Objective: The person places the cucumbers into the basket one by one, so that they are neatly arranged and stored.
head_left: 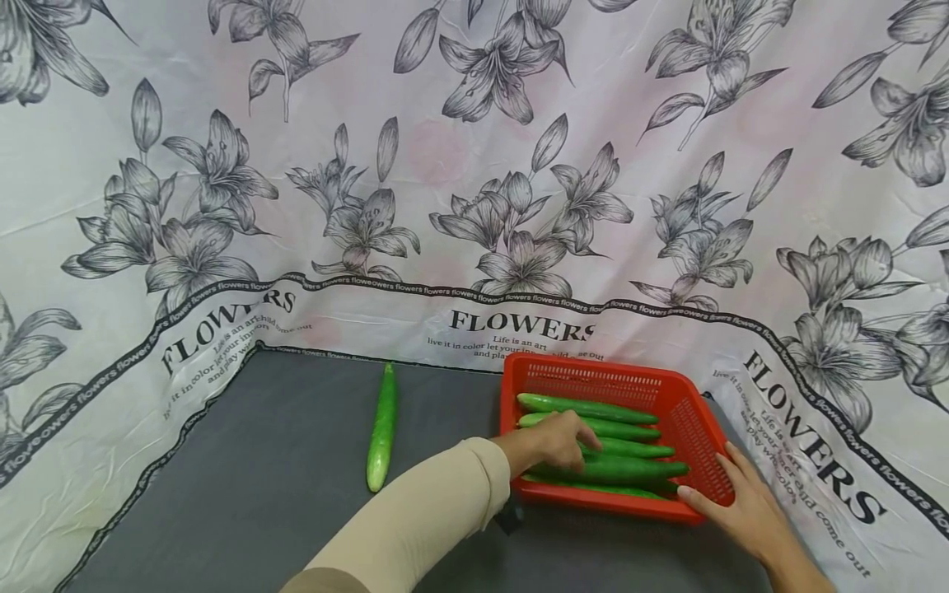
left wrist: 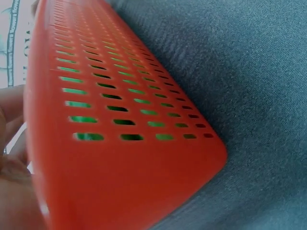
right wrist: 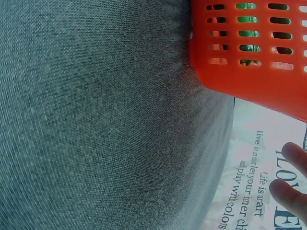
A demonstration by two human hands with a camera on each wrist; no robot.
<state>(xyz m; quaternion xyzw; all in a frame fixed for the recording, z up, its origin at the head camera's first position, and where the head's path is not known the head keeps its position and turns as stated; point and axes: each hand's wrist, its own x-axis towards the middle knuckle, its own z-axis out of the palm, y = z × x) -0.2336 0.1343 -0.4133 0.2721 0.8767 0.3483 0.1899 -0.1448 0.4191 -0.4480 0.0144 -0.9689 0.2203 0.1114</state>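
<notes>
Item: red slotted plastic basket [head_left: 689, 428], standing on the grey cloth-covered table [head_left: 259, 478] at the near right, its right side close to the table's edge where the flower-printed sheet [head_left: 474, 165] drapes down. Contents: about five long green cucumbers [head_left: 593, 408] laid side by side, lengthwise left to right, filling most of the floor; green shows through the wall slots in both wrist views. Item: one loose cucumber [head_left: 382, 428], alone on the cloth well left of the basket, pointing near to far, touching nothing else. Item: left hand [head_left: 554, 441], in a beige sleeve, reaching over the basket's left rim and lying on the middle cucumbers, fingers curled down round one of them; the hold reads as a grasp from above, though the fingertips are hidden behind the hand. Item: right hand [head_left: 741, 502], bare, set against the basket's near right corner, fingers straight and together, the tips on the outer wall and rim; placed so, it likely steadies the light basket against sliding while the other hand works inside. In the right wrist view two fingertips [right wrist: 292, 191] show over the printed sheet, just apart from the red wall [right wrist: 259, 72]. Backdrop: the sheet, lettered FLOWERS, encloses the far and side edges of the table.
</notes>
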